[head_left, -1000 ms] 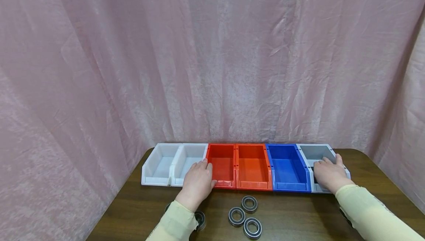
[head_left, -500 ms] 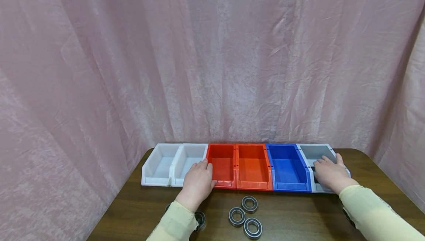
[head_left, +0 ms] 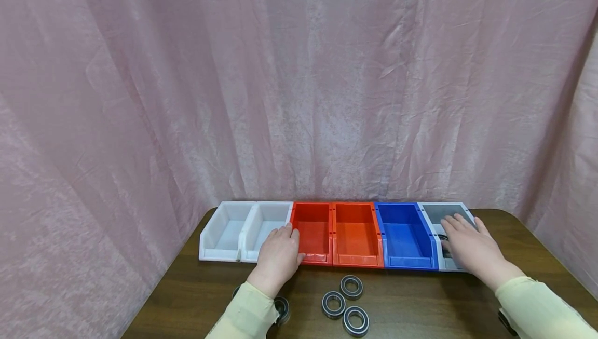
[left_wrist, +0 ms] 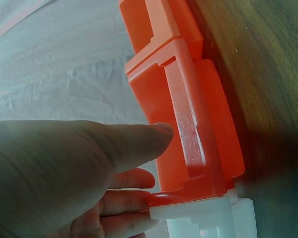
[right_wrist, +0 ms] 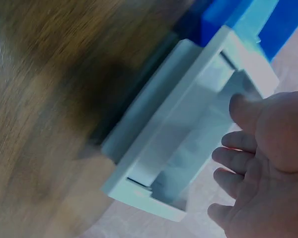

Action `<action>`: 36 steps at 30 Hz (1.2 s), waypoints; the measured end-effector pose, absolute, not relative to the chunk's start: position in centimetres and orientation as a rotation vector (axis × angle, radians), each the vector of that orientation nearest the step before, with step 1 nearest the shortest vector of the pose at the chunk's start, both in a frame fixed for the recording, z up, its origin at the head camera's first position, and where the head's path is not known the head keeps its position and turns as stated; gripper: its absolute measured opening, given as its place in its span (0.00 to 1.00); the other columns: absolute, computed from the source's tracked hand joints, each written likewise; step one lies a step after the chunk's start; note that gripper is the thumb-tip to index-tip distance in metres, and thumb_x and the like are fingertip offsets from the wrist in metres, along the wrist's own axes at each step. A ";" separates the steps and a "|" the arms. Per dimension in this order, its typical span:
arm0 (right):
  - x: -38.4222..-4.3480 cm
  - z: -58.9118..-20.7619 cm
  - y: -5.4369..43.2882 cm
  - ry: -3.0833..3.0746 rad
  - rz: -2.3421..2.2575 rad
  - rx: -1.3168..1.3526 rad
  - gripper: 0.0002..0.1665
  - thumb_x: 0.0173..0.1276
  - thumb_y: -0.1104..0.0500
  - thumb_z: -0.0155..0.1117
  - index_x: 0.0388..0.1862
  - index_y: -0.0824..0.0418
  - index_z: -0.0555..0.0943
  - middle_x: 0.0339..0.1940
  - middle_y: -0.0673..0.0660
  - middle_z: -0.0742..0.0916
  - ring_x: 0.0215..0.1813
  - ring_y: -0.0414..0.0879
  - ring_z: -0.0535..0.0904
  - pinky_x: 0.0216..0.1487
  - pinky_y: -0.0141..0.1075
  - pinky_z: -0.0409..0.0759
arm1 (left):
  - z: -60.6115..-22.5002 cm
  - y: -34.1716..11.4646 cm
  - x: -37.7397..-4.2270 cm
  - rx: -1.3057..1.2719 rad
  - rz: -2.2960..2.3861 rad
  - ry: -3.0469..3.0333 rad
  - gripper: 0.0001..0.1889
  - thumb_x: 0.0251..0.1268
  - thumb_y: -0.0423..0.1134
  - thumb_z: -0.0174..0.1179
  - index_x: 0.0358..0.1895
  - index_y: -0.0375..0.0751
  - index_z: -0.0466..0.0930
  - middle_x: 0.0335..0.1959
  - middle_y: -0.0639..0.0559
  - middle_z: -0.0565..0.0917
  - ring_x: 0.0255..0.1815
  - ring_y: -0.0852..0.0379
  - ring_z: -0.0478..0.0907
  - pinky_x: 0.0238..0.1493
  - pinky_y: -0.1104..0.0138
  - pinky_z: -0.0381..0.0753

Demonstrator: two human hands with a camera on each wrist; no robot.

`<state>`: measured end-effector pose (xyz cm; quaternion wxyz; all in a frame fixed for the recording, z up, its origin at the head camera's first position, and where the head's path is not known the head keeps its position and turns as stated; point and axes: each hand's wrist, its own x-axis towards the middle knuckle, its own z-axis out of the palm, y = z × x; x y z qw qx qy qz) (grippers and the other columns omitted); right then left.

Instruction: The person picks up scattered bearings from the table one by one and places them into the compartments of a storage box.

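My right hand (head_left: 474, 245) hovers over the grey bin (head_left: 453, 265) at the right end of the row, fingers extended and holding nothing. Inside that bin a dark ring-shaped bearing (head_left: 445, 249) shows beside the fingers, partly hidden by the hand. My left hand (head_left: 276, 256) rests at the rim between the inner white bin (head_left: 266, 218) and the red bin (head_left: 312, 225), with its thumb over the red bin's front. In the left wrist view the thumb and fingers look relaxed. A bearing (head_left: 282, 308) lies by the left wrist, partly covered by the sleeve.
Three bearings lie on the wooden table (head_left: 402, 308): a rear bearing (head_left: 351, 287), a left bearing (head_left: 333, 304) and a front bearing (head_left: 355, 321). An orange bin (head_left: 357, 230) and a blue bin (head_left: 404, 232) stand mid-row; another white bin (head_left: 226, 230) ends it. Pink curtain (head_left: 299, 84) hangs behind.
My right hand has straightened its fingers and drawn back slightly to the right, and more of the bearing in the grey bin shows. The left hand has stayed put.
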<state>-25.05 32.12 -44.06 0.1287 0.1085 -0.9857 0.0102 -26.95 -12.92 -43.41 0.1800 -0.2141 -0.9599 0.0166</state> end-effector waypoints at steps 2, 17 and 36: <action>-24.5 -43.9 31.9 -2.844 0.041 0.323 0.29 0.79 0.60 0.67 0.70 0.79 0.77 0.72 0.79 0.79 0.78 0.77 0.70 0.78 0.76 0.56 | -43.4 -12.9 -26.9 -0.607 0.049 -2.710 0.32 0.61 0.49 0.83 0.60 0.29 0.86 0.60 0.34 0.87 0.60 0.40 0.86 0.69 0.49 0.83; -20.5 -42.7 28.1 -2.602 0.091 0.444 0.32 0.78 0.58 0.70 0.73 0.76 0.77 0.73 0.75 0.81 0.77 0.74 0.74 0.79 0.72 0.61 | -43.4 -12.9 -26.9 -0.601 0.044 -2.729 0.34 0.62 0.50 0.83 0.63 0.29 0.85 0.63 0.33 0.86 0.62 0.39 0.85 0.70 0.49 0.82; -17.0 -42.9 21.3 -2.668 0.114 0.610 0.45 0.75 0.39 0.75 0.79 0.65 0.78 0.79 0.64 0.80 0.82 0.63 0.72 0.80 0.66 0.66 | -43.2 -12.9 -26.9 -0.591 0.018 -2.760 0.35 0.62 0.50 0.83 0.65 0.29 0.85 0.66 0.33 0.85 0.64 0.38 0.85 0.72 0.47 0.81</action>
